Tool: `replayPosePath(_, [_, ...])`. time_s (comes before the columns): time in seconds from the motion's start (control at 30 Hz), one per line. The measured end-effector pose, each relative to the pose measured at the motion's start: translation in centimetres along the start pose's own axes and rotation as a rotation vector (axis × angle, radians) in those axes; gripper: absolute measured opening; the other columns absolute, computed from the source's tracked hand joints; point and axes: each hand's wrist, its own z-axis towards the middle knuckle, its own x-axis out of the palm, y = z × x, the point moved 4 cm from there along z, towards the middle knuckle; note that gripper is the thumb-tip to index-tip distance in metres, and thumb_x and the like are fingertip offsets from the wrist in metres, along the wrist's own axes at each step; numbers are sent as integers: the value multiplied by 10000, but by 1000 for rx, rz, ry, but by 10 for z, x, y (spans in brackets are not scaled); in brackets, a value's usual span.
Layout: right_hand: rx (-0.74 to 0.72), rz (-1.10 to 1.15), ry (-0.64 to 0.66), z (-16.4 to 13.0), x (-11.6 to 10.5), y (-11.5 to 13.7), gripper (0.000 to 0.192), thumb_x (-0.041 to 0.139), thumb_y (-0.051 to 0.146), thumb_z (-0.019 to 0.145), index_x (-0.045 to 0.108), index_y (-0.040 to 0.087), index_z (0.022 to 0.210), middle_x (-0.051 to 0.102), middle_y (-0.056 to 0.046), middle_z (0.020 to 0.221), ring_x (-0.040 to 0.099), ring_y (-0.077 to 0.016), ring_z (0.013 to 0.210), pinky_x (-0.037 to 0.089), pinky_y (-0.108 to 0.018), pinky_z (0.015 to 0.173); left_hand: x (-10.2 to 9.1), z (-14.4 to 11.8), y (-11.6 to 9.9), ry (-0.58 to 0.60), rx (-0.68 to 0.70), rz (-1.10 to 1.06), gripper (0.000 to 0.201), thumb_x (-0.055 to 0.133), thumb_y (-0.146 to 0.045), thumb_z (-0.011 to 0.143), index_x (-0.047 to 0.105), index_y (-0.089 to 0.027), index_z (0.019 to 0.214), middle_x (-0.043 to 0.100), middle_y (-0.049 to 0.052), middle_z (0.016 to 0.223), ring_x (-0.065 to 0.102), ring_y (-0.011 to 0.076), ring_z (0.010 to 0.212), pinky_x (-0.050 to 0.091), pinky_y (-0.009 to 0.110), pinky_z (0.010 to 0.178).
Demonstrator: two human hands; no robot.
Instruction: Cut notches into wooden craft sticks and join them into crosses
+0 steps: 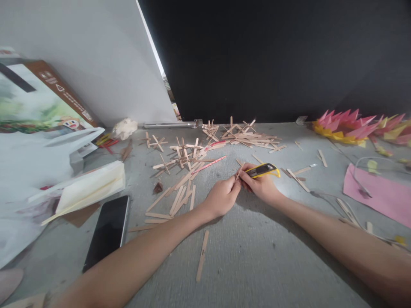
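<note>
Gripping yellow cutter (262,170), package lettering (73,101) blurred

Two hands: one left grip (224,196) and one right grip (263,184). One thin stick (239,173) is at the left grip's fingertips, and one utility knife (261,170) is in the right grip. One lone stick (202,256) lies nearer the wearer than the left grip. Beyond and left of both grips are over thirty wooden sticks (253,139), too overlapped to count exactly, with two pink-striped strips (210,164) among them. Left of the left grip: one phone (107,231), one small brown piece (158,187), one crumpled pale lump (126,128), one printed box (38,102). Right of the right grip: one pink sheet (379,194) and, farther off, at least two pink-and-yellow paper pieces (343,130).
</note>
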Motion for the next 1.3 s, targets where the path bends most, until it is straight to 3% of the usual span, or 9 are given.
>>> replayPosePath(0.27, [-5,-14,6,0,0,2,419,584,622,987,593,223,858,522,47,578,484,-136,504,362,-285,512,2,0,4,0,-1,-15,462,343,-473,1102,710,-195,1059,745,81,876,705,252,844,510,348,797])
replayPosePath(1.3, [9,-11,16,0,1,1,416,592,621,987,596,225,862,517,49,578,476,-132,497,362,-273,502,1,-1,4,7,-2,20,444,341,-444,1107,704,-192,1063,763,80,920,694,231,795,478,331,746])
